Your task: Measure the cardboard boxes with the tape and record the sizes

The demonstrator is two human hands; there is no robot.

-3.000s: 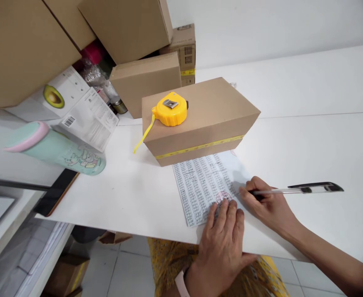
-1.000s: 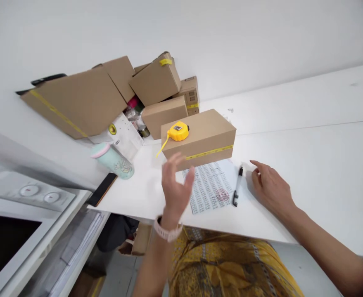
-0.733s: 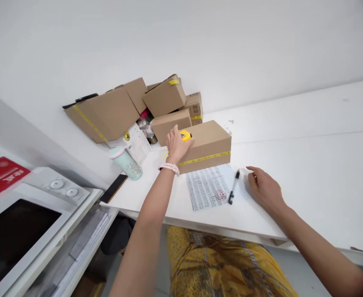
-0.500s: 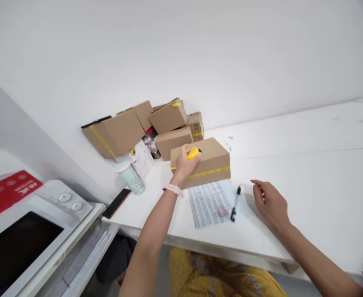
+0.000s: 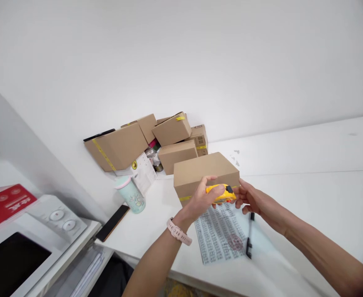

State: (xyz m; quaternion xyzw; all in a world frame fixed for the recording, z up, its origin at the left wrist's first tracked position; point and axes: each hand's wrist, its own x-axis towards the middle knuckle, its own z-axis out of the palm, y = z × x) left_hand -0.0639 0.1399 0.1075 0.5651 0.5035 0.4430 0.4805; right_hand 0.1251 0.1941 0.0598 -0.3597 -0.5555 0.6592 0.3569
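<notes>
My left hand [image 5: 202, 199] grips a yellow tape measure [image 5: 221, 193], held in the air in front of a brown cardboard box [image 5: 203, 170] taped with yellow. My right hand [image 5: 253, 199] meets it from the right, fingers pinched at the tape measure's end. Below both hands a printed sheet with a red stamp [image 5: 223, 232] lies on the white table [image 5: 308, 198]. A black pen [image 5: 248, 243] rests on the sheet's right edge.
A pile of cardboard boxes [image 5: 144, 140] leans against the wall at the back left. A mint cup with a pink lid [image 5: 130, 194] and a dark phone [image 5: 112, 222] stand left of the box. A white machine with a red label [image 5: 20, 231] fills the lower left.
My left hand reached to the box top, picked up the tape measure and brought it forward. My right hand left the pen on the sheet and rose to the tape measure.
</notes>
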